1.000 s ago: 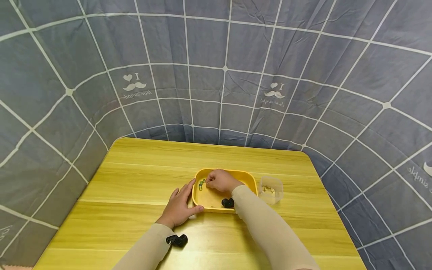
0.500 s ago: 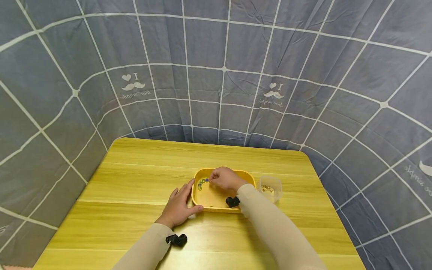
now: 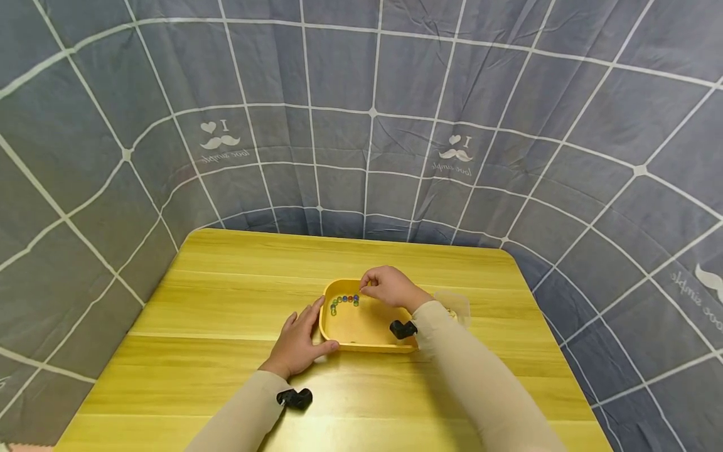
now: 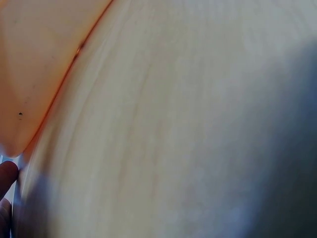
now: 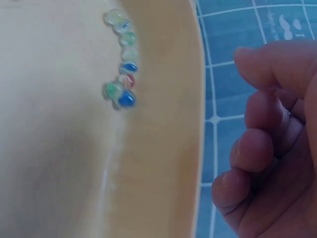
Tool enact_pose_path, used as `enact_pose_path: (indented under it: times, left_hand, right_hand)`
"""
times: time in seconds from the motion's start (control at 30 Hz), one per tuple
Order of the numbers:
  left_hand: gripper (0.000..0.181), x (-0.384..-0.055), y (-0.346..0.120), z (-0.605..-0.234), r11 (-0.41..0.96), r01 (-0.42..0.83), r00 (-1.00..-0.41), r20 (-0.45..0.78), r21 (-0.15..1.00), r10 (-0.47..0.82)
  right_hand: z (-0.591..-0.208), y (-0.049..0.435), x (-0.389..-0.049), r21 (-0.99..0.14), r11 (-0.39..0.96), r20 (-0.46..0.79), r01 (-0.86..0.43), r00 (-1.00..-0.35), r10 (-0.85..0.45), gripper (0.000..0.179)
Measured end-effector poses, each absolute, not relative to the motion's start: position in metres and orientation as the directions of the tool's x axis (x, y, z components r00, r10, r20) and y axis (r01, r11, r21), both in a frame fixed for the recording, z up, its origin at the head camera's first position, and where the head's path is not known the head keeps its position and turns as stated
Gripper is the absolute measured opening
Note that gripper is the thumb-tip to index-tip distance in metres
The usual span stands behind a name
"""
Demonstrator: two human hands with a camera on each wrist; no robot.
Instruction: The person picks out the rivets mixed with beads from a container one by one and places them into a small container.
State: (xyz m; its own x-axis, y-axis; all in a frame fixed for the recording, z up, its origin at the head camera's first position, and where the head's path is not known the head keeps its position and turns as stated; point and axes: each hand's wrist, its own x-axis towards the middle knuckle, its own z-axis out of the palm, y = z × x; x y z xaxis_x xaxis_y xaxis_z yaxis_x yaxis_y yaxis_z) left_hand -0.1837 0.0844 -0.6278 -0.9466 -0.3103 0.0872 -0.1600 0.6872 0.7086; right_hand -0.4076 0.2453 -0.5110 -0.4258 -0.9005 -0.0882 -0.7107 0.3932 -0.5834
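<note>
A yellow tray (image 3: 361,329) stands on the table. Several glass marbles (image 3: 345,299) lie in it, in a bent row along its left and far sides; the right wrist view shows blue, green, red and clear marbles (image 5: 127,68). My left hand (image 3: 296,345) rests against the tray's left end, fingers along the outer wall and thumb at the near rim. Over the far rim, just right of the row, is my right hand (image 3: 390,287). Its fingers (image 5: 251,148) are loosely bent, the thumb apart from them in the right wrist view, and nothing shows held.
A clear plastic box (image 3: 460,307) with small gold-coloured pieces stands right of the tray, partly behind the right forearm. The wooden table (image 3: 226,301) reaches back to a grey checked curtain (image 3: 344,157). Black wrist cameras (image 3: 295,398) are on both sleeves.
My right hand has moved right and up from inside the tray to over its far rim. More marbles at the right end of the row are now in sight. The left hand stays put.
</note>
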Motion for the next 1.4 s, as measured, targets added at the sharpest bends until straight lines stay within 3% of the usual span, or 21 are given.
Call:
enact_pose_path:
  times: [0.67,1.13,1.4]
  left_hand:
    - [0.11,-0.187,0.081,-0.625,0.691,-0.141,-0.95,0.099,0.709,-0.295]
    - [0.11,-0.187,0.082,-0.625,0.674,-0.156,-0.949,0.079,0.722,-0.304]
    - [0.109,-0.186,0.083,-0.624,0.689,-0.159,-0.947,0.089,0.707,-0.31]
  right_hand:
    - [-0.481,0.316,-0.447,-0.584,0.459,-0.02,-0.67,-0.553,-0.833,0.015]
    - [-0.497,0.389,-0.489,-0.545,0.579,-0.006,-0.606,-0.688,-0.726,0.016]
    - [-0.508,0.405,-0.493,-0.53,0.624,-0.06,-0.574,-0.708,-0.703,0.016]
